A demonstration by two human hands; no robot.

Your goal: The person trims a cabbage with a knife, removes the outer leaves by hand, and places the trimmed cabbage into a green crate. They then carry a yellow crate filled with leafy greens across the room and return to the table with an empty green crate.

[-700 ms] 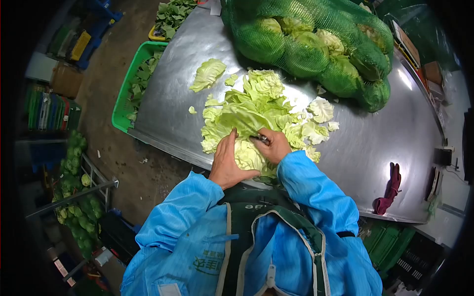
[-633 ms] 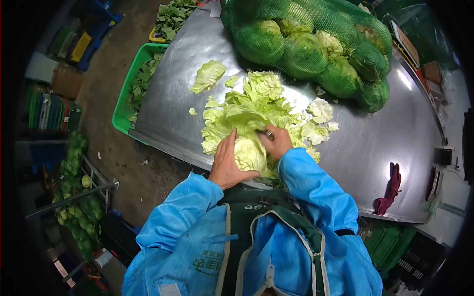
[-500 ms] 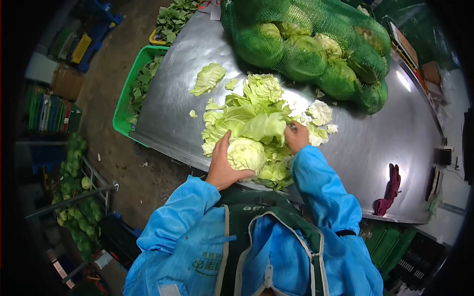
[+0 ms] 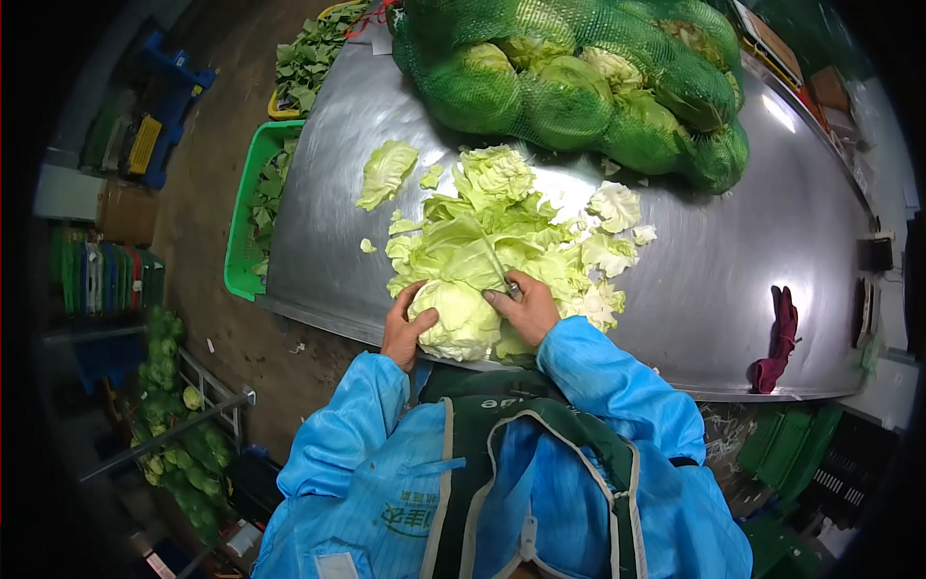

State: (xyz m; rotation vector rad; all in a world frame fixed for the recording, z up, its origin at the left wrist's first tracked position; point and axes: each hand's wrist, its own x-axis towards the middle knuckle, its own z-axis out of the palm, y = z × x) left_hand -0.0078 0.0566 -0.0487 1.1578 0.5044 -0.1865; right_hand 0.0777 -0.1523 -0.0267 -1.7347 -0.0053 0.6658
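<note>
A pale green cabbage head (image 4: 453, 320) rests at the near edge of the metal table. My left hand (image 4: 405, 326) is wrapped round its left side, thumb on top. On its right, my right hand (image 4: 524, 304) is closed on a small knife (image 4: 511, 289), whose thin blade points up and away over the leaves. Loose cabbage leaves (image 4: 492, 222) are heaped just beyond the head, and one leaf (image 4: 388, 174) lies apart at the upper left.
Green net sacks of cabbages (image 4: 579, 87) fill the table's far side. A maroon glove (image 4: 775, 343) lies on the metal table (image 4: 704, 280) at right. Left of the table are a green crate (image 4: 241, 217) and a yellow-rimmed basket (image 4: 280, 108), both holding leaves.
The leaf that my right hand held up now lies with the others. My right hand has come in beside the cabbage head, and my left thumb has moved onto its top. The view has shifted slightly.
</note>
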